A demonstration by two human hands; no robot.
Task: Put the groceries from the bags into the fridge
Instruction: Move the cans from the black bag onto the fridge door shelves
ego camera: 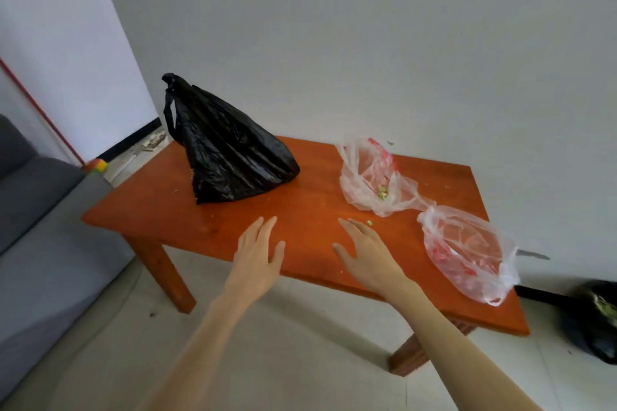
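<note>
We are seeing three bags on the wooden table (317,230): one black bag (227,157) standing far left and two clear bags (374,177) (467,250) lying right, the nearer one overhanging the near edge. Our left hand (258,257) and right hand (364,250) are hovering with fingers spread, gripping nothing, over bare tabletop between them.

two bare forearms come up from the bottom of the frame, with no sleeves on them as far as the lower edge. the left hand (258,252) and the right hand (364,252) wear no gloves, rings, watch or bands. both arms are slim.
</note>
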